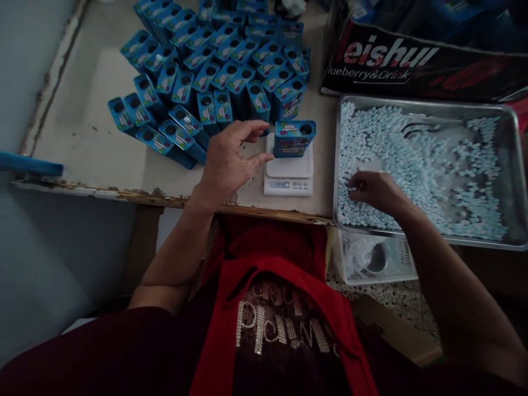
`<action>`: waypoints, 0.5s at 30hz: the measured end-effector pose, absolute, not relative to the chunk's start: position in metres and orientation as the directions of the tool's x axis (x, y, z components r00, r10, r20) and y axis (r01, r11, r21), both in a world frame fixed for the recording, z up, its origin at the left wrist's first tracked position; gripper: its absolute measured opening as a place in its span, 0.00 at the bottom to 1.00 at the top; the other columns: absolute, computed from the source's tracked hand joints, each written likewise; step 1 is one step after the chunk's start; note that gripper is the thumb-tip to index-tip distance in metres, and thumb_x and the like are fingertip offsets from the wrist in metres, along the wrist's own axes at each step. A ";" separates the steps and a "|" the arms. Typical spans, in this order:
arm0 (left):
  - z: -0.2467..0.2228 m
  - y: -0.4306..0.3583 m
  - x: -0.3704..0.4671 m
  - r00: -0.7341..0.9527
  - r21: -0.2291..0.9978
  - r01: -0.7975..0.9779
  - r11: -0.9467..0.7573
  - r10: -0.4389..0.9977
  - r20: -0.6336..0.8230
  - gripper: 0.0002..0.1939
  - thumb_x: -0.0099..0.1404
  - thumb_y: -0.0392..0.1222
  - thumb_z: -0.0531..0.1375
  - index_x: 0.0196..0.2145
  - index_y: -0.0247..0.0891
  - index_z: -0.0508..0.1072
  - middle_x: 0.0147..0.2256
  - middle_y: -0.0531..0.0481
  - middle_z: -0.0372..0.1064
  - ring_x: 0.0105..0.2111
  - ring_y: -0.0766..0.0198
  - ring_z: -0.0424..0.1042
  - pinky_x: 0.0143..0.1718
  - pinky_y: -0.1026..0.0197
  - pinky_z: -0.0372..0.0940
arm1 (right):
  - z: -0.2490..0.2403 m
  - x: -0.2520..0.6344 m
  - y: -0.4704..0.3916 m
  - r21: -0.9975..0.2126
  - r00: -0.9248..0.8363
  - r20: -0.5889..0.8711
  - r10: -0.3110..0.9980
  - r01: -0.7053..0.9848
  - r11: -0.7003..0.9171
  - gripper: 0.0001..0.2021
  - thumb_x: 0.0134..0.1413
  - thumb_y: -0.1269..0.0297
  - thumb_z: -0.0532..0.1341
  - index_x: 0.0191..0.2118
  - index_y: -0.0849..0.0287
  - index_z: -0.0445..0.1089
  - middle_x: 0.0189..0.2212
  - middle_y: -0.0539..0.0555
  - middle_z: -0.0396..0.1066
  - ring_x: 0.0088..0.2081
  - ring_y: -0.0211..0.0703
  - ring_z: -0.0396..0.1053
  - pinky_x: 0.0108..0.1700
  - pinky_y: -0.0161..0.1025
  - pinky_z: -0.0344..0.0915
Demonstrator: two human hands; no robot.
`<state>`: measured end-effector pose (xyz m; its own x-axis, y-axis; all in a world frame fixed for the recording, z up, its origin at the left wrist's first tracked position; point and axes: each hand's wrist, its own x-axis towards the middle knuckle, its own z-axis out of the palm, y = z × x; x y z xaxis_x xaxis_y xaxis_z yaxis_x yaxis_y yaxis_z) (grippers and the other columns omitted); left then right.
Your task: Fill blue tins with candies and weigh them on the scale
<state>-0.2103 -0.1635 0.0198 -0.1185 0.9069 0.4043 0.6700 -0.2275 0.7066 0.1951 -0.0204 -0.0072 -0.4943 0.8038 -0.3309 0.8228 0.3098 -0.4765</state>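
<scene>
Currently | left grip (226, 157) parted beside tin (295, 147) | right grip (380, 191) can't tell, inside tray edge (337, 159)

The tray (510, 170) is bare metal, smooth with a dull shine; the pellets (379, 135) in it look matt and chalky. The scale (289, 169) is smooth white plastic. The container (289, 149) on it is slick and printed; from where I stand, plastic cannot be told from coated metal. Tabletop (93, 82): pale, worn, chipped along a rough wooden edge (247, 210). Carton (381, 58): printed cardboard. Apron (214, 324): matt red cloth. Shirt lettering (259, 329): glittering studs.
</scene>
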 end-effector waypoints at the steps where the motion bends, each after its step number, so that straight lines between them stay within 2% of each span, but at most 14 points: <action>1: 0.019 -0.166 -0.210 -0.110 0.697 0.676 -0.237 0.903 0.415 0.28 0.74 0.60 0.75 0.63 0.46 0.80 0.56 0.48 0.83 0.54 0.52 0.84 0.62 0.43 0.82 | -0.006 0.195 -0.015 -0.523 -0.453 -0.381 0.806 0.824 0.217 0.10 0.44 0.61 0.74 0.35 0.52 0.79 0.27 0.52 0.76 0.29 0.50 0.73 0.37 0.48 0.72; 4: 0.017 -0.174 -0.212 -0.120 0.704 0.680 -0.204 0.917 0.381 0.27 0.72 0.56 0.76 0.63 0.46 0.80 0.56 0.46 0.83 0.53 0.51 0.85 0.61 0.44 0.82 | 0.002 0.193 0.002 -0.669 -0.398 -0.440 0.805 0.743 0.002 0.18 0.42 0.48 0.81 0.32 0.53 0.79 0.23 0.51 0.75 0.24 0.46 0.72 0.29 0.44 0.71; 6: 0.015 -0.178 -0.215 -0.150 0.723 0.673 -0.155 0.929 0.339 0.26 0.72 0.55 0.76 0.62 0.45 0.81 0.55 0.43 0.83 0.52 0.51 0.85 0.59 0.47 0.82 | 0.014 0.186 0.010 -0.738 -0.412 -0.393 0.822 0.674 -0.015 0.21 0.39 0.44 0.83 0.31 0.52 0.80 0.22 0.50 0.76 0.22 0.44 0.72 0.26 0.42 0.70; 8: 0.012 -0.179 -0.218 -0.171 0.741 0.660 -0.120 0.937 0.304 0.26 0.71 0.56 0.76 0.61 0.45 0.82 0.54 0.42 0.84 0.51 0.51 0.85 0.55 0.50 0.83 | 0.033 0.169 0.015 -0.770 -0.439 -0.331 0.835 0.637 0.030 0.20 0.39 0.46 0.84 0.29 0.52 0.80 0.20 0.50 0.75 0.21 0.42 0.70 0.25 0.41 0.69; 10: 0.008 -0.176 -0.221 -0.172 0.755 0.647 -0.107 0.944 0.281 0.26 0.71 0.59 0.76 0.60 0.45 0.83 0.53 0.42 0.84 0.50 0.51 0.85 0.53 0.51 0.83 | 0.058 0.144 0.016 -0.780 -0.483 -0.298 0.823 0.621 0.082 0.16 0.42 0.53 0.84 0.28 0.51 0.80 0.20 0.49 0.74 0.22 0.41 0.70 0.25 0.41 0.68; 15: 0.000 -0.168 -0.228 -0.153 0.777 0.615 -0.133 0.947 0.282 0.27 0.70 0.64 0.76 0.59 0.46 0.84 0.51 0.43 0.84 0.50 0.51 0.85 0.56 0.49 0.82 | 0.117 0.068 0.018 -0.800 -0.611 -0.245 0.753 0.567 0.199 0.10 0.47 0.67 0.81 0.30 0.53 0.81 0.22 0.47 0.73 0.26 0.40 0.71 0.30 0.39 0.68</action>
